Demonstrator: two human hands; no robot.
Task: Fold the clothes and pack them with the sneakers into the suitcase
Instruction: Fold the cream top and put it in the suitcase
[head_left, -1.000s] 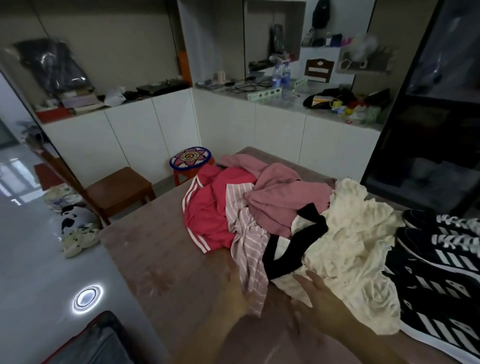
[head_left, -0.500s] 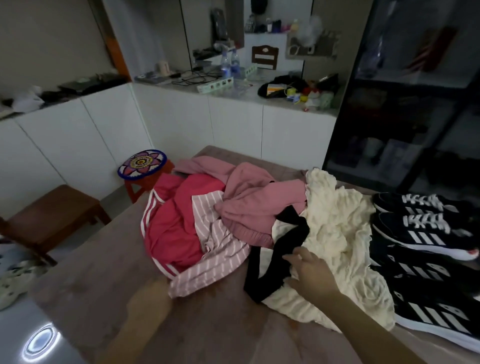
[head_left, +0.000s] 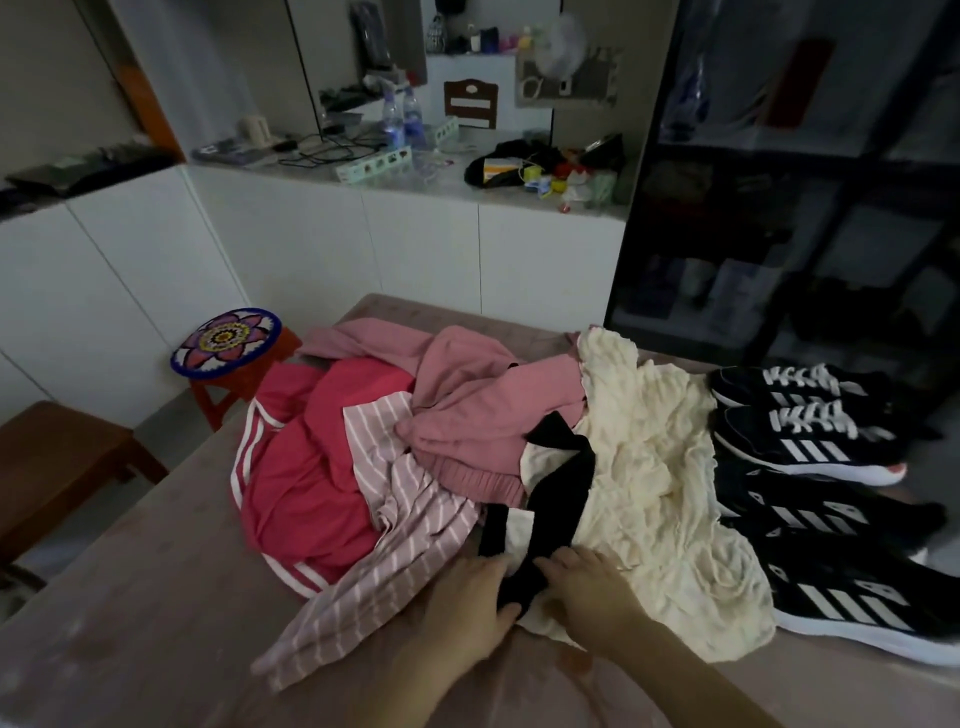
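Now we grasp the near end of the black-and-white cloth garment with both hands: our left hand pinches its black band between fingers and thumb, our right hand curls over the same band. That garment lies on the left part of the crinkled cream fabric garment. Left of the cream garment sprawl a dusty-pink sweatshirt, a pink white-striped shirt and a red white-trimmed garment. Right of it, touching it, stand four black sneakers with white stripes.

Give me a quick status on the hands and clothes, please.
Left hand, right hand on black-trimmed garment, grip unclear. Clothes pile unfolded. Sneakers alongside, nothing blocking.
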